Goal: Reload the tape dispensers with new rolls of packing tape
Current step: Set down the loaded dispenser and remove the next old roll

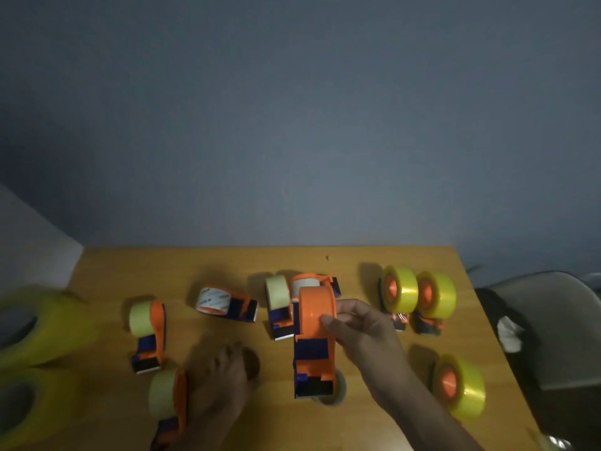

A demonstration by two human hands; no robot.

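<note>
1. While its long axis runs near to far, the orange dispenser (313,340) is gripped by the right hand (364,333) at table (422,255) centre, blade end pointed toward the viewer.
2. The left hand (224,385) is blurred; its grip cannot be told.

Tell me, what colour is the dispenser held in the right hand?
Orange with dark blue parts: the dispenser in the right hand, seen in the head view.
</note>
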